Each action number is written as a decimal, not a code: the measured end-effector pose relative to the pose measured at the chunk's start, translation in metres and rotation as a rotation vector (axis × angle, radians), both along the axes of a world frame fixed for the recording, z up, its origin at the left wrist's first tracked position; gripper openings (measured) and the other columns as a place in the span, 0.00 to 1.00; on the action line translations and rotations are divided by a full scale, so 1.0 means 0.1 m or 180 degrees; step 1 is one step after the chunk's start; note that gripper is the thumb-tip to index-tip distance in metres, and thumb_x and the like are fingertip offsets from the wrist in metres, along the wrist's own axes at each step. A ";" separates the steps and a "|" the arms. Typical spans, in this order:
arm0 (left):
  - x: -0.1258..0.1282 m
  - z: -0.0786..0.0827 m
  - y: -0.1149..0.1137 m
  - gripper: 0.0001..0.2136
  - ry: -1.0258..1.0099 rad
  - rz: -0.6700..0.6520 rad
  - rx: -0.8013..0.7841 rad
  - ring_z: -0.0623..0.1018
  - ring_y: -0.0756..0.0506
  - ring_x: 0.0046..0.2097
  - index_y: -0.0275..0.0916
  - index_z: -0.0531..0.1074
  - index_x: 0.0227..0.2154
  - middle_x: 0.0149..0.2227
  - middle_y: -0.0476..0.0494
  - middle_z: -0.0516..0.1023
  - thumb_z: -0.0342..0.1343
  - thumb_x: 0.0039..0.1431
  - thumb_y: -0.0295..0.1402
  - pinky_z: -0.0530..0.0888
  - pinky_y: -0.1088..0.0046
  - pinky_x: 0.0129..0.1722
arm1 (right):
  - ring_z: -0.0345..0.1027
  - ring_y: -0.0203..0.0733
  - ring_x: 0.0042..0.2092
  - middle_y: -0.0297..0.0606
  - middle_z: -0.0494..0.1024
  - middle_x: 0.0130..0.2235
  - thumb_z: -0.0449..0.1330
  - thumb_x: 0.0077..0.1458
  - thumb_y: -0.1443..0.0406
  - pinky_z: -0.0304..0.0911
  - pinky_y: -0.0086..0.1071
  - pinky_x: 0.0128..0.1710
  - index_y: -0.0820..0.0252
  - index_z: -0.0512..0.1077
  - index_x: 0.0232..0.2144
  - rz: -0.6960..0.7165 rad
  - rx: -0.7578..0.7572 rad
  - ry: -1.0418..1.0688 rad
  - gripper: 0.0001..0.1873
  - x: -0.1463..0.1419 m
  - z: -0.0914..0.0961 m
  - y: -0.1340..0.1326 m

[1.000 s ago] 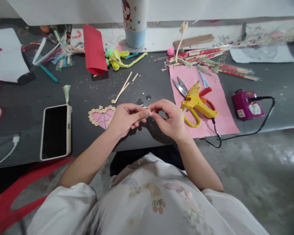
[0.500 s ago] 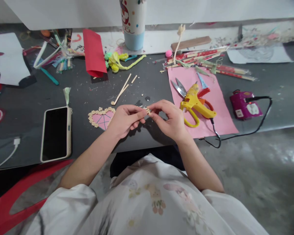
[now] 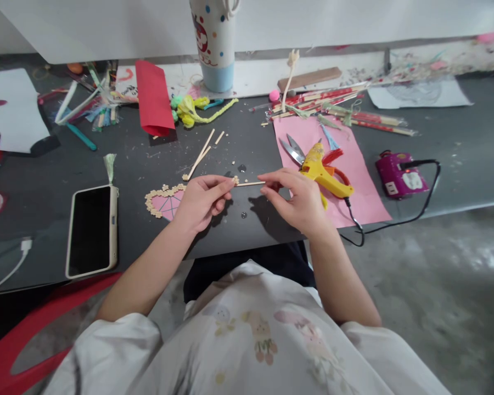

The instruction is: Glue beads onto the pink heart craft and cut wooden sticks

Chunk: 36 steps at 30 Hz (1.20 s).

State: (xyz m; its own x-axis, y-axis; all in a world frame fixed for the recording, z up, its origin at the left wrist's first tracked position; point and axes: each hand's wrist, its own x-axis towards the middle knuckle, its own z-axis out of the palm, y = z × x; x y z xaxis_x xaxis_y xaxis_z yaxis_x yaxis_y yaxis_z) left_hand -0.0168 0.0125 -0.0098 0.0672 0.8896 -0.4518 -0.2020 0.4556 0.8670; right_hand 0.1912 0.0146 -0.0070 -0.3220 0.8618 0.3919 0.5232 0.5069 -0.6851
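My left hand (image 3: pixel 203 202) pinches a small flower-shaped cluster of pale wooden bits (image 3: pixel 236 180) between thumb and fingers. A thin wooden stick (image 3: pixel 249 184) stretches from this cluster across to my right hand (image 3: pixel 296 197), whose thumb and index finger close around its other end. Partly behind my left hand lies a pink paper heart (image 3: pixel 164 206), edged with pale little pieces and crossed by dark lines. Beyond that hand are several loose wooden sticks (image 3: pixel 201 153), one with a flower-like tip.
On pink paper (image 3: pixel 346 142) at right lie a yellow glue gun (image 3: pixel 323 173) and scissors (image 3: pixel 294 149). Its cord is near a purple power box (image 3: pixel 403 174). A phone (image 3: pixel 93 230) lies at left. Behind are a red paper (image 3: pixel 154 99), yellow yarn (image 3: pixel 188 111) and a tall cup (image 3: pixel 216 52).
My hands have moved apart, with the right going rightward. The thin stick now shows between them, and the whole view has shifted slightly.
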 end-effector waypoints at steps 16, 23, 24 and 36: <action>0.03 0.00 -0.02 0.18 0.0187 -0.0251 0.0212 0.63 0.59 0.15 0.36 0.77 0.30 0.19 0.53 0.71 0.71 0.39 0.43 0.54 0.84 0.12 | 0.70 0.36 0.31 0.35 0.78 0.30 0.62 0.56 0.66 0.65 0.31 0.32 0.58 0.76 0.32 -0.0018 -0.0289 0.0191 0.03 -0.11 0.01 -0.01; 0.02 -0.08 -0.04 0.16 0.0336 -0.0360 0.0517 0.64 0.59 0.15 0.38 0.79 0.32 0.20 0.52 0.74 0.69 0.43 0.44 0.57 0.84 0.12 | 0.72 0.36 0.34 0.36 0.80 0.33 0.63 0.55 0.65 0.68 0.30 0.33 0.58 0.78 0.34 0.0117 -0.0648 0.0598 0.05 -0.23 0.00 0.02; 0.02 -0.09 -0.04 0.16 0.0379 -0.0369 0.0555 0.65 0.59 0.15 0.38 0.79 0.32 0.20 0.52 0.74 0.69 0.44 0.44 0.57 0.83 0.12 | 0.73 0.36 0.34 0.35 0.80 0.33 0.63 0.55 0.64 0.68 0.30 0.34 0.58 0.78 0.34 0.0131 -0.0684 0.0655 0.05 -0.23 0.00 0.02; 0.05 -0.06 -0.09 0.13 0.1011 -0.0411 0.1167 0.68 0.57 0.17 0.38 0.80 0.33 0.23 0.49 0.78 0.66 0.49 0.41 0.64 0.82 0.15 | 0.69 0.35 0.28 0.36 0.79 0.26 0.68 0.47 0.61 0.63 0.28 0.26 0.62 0.78 0.27 0.0041 -0.1629 0.1156 0.09 -0.23 0.00 0.08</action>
State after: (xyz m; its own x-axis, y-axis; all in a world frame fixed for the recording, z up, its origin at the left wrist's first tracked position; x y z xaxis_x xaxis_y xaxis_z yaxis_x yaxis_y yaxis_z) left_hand -0.0118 0.0034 -0.0159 0.0971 0.9871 -0.1271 0.1358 0.1134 0.9842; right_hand 0.1684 0.0223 -0.0068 -0.2574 0.9662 0.0170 0.2075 0.0725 -0.9755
